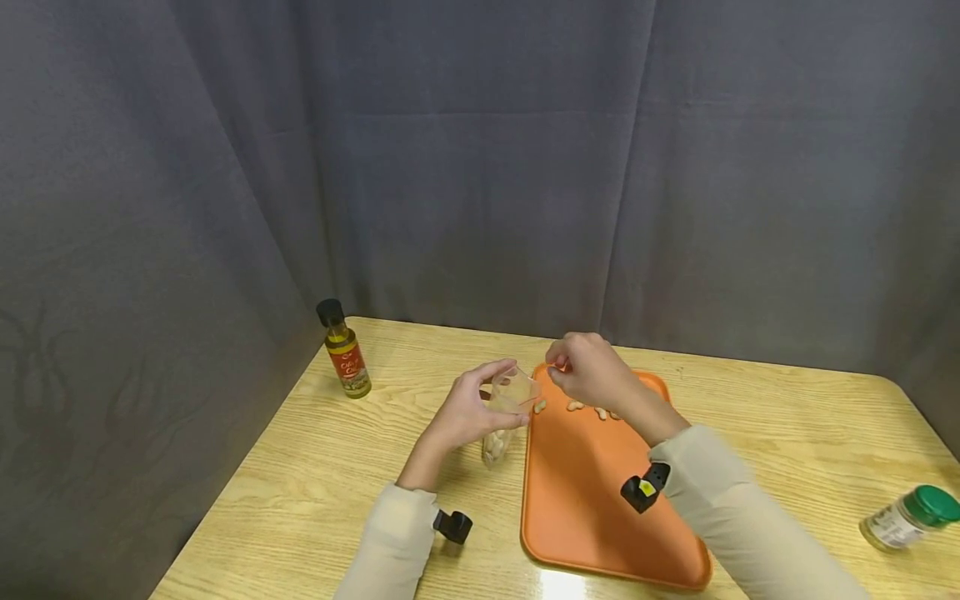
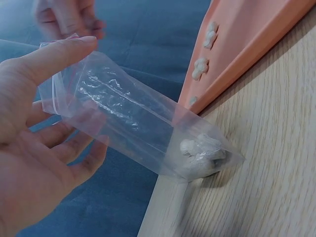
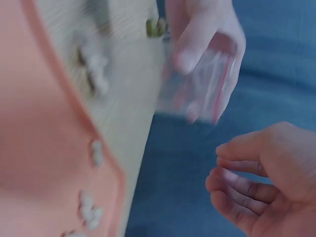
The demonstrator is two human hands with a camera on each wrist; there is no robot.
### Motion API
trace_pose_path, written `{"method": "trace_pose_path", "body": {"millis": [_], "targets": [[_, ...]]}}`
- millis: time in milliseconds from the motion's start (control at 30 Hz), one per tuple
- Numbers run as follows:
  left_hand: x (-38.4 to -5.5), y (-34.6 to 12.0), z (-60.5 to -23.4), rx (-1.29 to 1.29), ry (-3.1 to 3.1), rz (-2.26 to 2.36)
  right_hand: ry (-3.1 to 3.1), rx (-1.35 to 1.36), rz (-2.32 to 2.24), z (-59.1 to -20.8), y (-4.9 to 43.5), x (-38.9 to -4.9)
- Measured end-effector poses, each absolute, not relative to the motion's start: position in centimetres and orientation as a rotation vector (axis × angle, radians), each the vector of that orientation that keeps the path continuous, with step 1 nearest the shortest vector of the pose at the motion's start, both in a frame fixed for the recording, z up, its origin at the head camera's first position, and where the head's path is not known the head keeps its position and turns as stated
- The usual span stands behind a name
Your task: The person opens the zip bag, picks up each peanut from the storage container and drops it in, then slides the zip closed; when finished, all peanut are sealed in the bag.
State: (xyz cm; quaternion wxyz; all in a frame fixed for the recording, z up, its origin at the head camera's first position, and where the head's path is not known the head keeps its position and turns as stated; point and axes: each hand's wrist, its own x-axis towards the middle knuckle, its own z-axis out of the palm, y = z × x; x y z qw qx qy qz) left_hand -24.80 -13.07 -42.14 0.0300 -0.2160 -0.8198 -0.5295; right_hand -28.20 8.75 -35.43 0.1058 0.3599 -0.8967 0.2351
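Note:
My left hand (image 1: 471, 408) grips a clear zip bag (image 2: 123, 106) near its mouth, thumb on one side and fingers on the other. The bag tilts down, and pale lumpy nuts (image 2: 202, 153) lie at its bottom end, by the wooden table. My right hand (image 3: 269, 177) hovers beyond the bag's mouth, above the far end of an orange tray (image 1: 577, 483). Its fingers are loosely bent, with nothing visible between them and the thumb. Several pale nuts, some curved like cashews (image 1: 575, 406), lie along the tray's far end. My right forearm partly covers that row.
An olive oil bottle (image 1: 348, 362) with a black cap stands at the table's far left. At the right edge is a small jar (image 1: 903, 521) with a green lid. Dark grey curtains (image 1: 480, 183) close off the back and sides of the wooden table (image 1: 315, 492).

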Motion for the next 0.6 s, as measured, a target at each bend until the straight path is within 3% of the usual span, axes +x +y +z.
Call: {"method": "trace_pose_path", "body": {"millis": [600], "targets": [[-24.8,-13.2,-42.2,-0.664,-2.520,-1.661,-3.017,0.688,0.554,-42.0,15.1,-31.0]]}}
